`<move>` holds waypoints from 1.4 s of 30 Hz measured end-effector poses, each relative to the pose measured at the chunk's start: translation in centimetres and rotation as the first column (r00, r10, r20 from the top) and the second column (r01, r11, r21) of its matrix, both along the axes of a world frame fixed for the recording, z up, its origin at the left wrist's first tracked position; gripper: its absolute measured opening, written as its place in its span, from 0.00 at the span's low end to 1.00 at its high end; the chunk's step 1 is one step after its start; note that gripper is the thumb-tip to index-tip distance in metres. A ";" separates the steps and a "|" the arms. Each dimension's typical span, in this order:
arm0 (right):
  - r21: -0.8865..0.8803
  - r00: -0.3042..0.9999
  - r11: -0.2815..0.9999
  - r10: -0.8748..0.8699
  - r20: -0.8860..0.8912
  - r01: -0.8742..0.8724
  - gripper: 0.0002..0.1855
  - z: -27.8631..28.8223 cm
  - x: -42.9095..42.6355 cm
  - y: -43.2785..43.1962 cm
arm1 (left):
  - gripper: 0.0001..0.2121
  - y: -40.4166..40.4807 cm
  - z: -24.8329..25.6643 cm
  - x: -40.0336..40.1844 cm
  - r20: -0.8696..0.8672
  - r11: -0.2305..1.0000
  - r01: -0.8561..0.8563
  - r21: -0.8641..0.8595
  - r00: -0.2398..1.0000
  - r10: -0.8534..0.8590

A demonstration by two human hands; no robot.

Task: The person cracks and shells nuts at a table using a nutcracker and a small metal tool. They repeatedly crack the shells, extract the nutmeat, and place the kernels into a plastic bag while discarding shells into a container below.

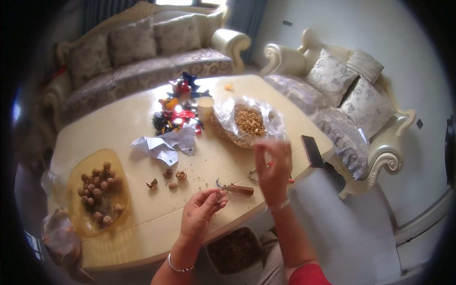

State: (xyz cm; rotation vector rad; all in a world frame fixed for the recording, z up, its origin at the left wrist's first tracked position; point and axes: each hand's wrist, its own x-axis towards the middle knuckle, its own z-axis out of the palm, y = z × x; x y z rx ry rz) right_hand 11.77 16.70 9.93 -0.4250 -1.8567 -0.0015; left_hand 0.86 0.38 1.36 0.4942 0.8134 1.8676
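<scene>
My left hand (204, 210) is above the table's near edge, thumb and fingers closed on a small piece of walnut (218, 198). My right hand (273, 167) is raised just in front of a clear plastic bag (274, 119) of shelled walnut kernels (248, 119); it is blurred, and whether it holds anything cannot be told. A hooked pick with a wooden handle (240, 189) lies between my hands. A tool with red handles (253, 175) is partly hidden behind my right hand. Cracked walnuts (181, 175) and bits of shell lie left of the pick.
A yellow plastic tray (124, 192) of whole walnuts stands at left. Crumpled paper (160, 148), a paper cup (205, 108) and colourful toys (181, 115) are farther back. A phone (312, 151) lies at the right edge. Below the table is a container of shells (235, 251).
</scene>
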 end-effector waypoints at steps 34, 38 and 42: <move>-0.319 0.997 0.945 0.079 0.012 -0.071 0.12 -8.2 4.2 -3.9 | 0.22 -2.2 0.0 3.8 -0.856 0.616 0.772 -0.160 0.202 -0.476; -0.222 0.984 0.971 0.117 0.132 -0.086 0.13 -7.8 3.6 -4.3 | 0.19 -1.9 0.1 3.1 -0.827 0.498 0.857 -0.135 0.179 -0.532; -0.247 0.981 0.963 0.145 0.131 -0.109 0.12 -8.4 3.0 -4.4 | 0.18 -3.2 2.6 2.6 -0.478 0.650 0.759 -0.027 0.561 -0.676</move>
